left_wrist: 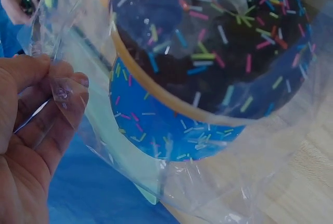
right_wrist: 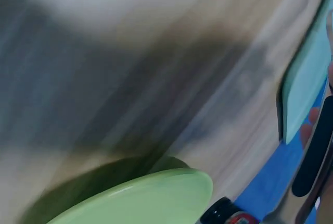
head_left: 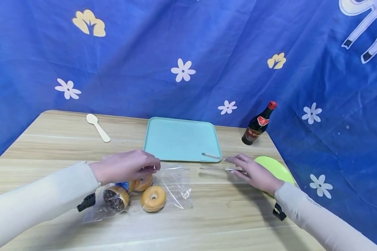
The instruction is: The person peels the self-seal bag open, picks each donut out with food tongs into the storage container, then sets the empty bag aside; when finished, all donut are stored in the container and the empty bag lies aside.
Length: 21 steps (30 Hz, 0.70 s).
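Observation:
Over a clear plastic bag (head_left: 179,190) on the table, my left hand (head_left: 127,167) pinches the film between thumb and fingers. Inside the bag lie several toy doughnuts: a plain one (head_left: 160,202), a dark sprinkled one (left_wrist: 208,57) and a blue sprinkled one (left_wrist: 166,133) among them. My right hand (head_left: 257,174) grips a pair of tongs (right_wrist: 315,151) with dark handle pads. The tongs' arms point left and stand apart, with nothing between their ends. One end appears over the tray's near right corner, and the bag is left of them.
A pale blue tray (head_left: 182,139) lies at the back middle. A cream spoon (head_left: 100,130) is at the back left. Toward the back right stands a dark bottle (head_left: 257,127) with a red cap. A green plate (head_left: 274,168) sits partly behind my right hand.

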### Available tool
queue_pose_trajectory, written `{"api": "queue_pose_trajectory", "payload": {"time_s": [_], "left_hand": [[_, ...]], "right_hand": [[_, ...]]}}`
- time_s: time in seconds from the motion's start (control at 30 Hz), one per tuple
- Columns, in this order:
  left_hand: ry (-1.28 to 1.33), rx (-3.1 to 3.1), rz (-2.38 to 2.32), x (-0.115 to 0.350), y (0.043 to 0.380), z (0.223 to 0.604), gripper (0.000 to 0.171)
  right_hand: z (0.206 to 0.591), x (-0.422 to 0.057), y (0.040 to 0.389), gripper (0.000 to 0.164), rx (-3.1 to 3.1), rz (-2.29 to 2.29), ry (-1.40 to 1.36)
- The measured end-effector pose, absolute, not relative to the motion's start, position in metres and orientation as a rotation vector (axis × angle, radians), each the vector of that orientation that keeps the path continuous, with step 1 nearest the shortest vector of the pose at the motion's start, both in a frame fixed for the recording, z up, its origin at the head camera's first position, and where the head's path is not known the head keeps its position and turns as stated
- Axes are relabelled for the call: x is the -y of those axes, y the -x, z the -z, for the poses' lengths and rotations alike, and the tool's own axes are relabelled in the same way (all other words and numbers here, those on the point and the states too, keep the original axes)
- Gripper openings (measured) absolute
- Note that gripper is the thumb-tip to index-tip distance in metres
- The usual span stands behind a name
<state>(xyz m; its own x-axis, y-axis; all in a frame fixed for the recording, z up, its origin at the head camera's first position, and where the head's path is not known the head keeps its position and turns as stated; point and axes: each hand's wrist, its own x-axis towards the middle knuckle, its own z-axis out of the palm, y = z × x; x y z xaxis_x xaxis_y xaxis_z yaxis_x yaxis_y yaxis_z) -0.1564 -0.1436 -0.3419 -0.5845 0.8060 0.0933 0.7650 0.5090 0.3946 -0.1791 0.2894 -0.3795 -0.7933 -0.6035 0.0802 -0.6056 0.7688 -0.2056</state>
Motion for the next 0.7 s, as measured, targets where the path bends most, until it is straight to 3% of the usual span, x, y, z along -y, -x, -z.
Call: {"api": "queue_pose_trajectory", "payload": {"time_s": [0.2, 0.7], "left_hand": [[-1.360, -2.648, -0.611, 0.145, 0.155, 0.343, 0.013], [-1.363, -2.650, -0.589, 0.142, 0.154, 0.342, 0.016]], "right_hand": [[0.383, -0.285, 0.165, 0.051, 2.718, -0.151, -1.264], [0.397, -0.242, 0.166, 0.050, 2.496, -0.104, -1.481]]}}
